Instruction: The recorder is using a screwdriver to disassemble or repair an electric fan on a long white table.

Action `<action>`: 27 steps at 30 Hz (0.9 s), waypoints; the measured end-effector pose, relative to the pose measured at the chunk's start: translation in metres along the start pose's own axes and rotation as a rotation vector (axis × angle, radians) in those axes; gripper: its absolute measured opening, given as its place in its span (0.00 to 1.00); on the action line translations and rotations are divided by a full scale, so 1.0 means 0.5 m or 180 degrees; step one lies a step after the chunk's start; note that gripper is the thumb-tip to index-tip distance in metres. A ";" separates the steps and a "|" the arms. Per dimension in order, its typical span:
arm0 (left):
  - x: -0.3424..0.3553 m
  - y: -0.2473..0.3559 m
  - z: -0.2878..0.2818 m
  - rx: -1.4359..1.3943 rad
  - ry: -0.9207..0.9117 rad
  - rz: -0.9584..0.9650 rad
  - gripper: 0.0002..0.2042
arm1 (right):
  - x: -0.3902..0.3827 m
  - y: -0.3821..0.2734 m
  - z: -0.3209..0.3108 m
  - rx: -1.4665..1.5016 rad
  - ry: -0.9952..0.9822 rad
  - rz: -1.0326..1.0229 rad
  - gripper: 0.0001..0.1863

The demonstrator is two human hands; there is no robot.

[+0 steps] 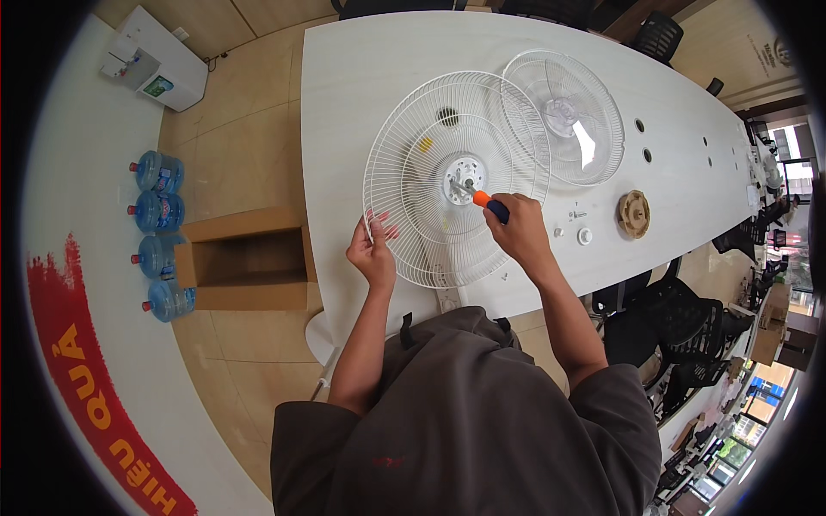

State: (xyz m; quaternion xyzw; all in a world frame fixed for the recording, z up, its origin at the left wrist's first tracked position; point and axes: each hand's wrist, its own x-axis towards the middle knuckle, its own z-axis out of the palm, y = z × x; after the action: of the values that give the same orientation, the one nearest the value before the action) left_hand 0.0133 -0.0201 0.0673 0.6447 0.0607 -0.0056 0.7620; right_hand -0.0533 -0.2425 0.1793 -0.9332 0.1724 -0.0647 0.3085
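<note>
My left hand (372, 249) is closed on the left rim of a round white wire fan guard (404, 125). My right hand (518, 225) grips a screwdriver (482, 198) with an orange and dark blue handle; its shaft reaches the guard's perforated hub (465, 168), where the tip's exact contact is too small to make out. A second round guard (594, 95) with a glossy clear middle lies behind and partly under the first. Right of my right hand are a small white round cap (584, 236), several small fittings (575, 215) and a round tan part (633, 214).
The long white table (697, 185) has several holes toward the right. An open cardboard box (202, 228) stands left of it, beside blue water bottles (159, 211) and a white dispenser (163, 64). Black chairs (654, 335) line the right side; more chairs sit at the far edge.
</note>
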 end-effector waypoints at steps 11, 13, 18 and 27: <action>0.004 -0.007 -0.002 -0.0079 -0.0013 -0.0031 0.17 | 0.010 0.022 0.001 -0.1104 0.0243 -0.0763 0.15; 0.004 -0.009 -0.003 -0.0061 -0.0014 0.0042 0.16 | 0.008 0.024 -0.007 -0.0929 0.0207 -0.0787 0.19; 0.006 -0.011 -0.001 -0.0031 -0.0020 0.0070 0.16 | 0.004 0.018 0.015 -0.0086 0.0590 -0.0261 0.27; 0.007 -0.009 -0.002 -0.0047 -0.0022 0.0054 0.16 | 0.013 0.034 0.021 0.0098 0.0640 0.0509 0.30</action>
State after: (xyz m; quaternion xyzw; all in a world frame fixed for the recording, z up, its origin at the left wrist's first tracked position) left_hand 0.0162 -0.0196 0.0622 0.6396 0.0527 -0.0009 0.7669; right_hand -0.0497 -0.2516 0.1608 -0.9005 0.2753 -0.1357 0.3082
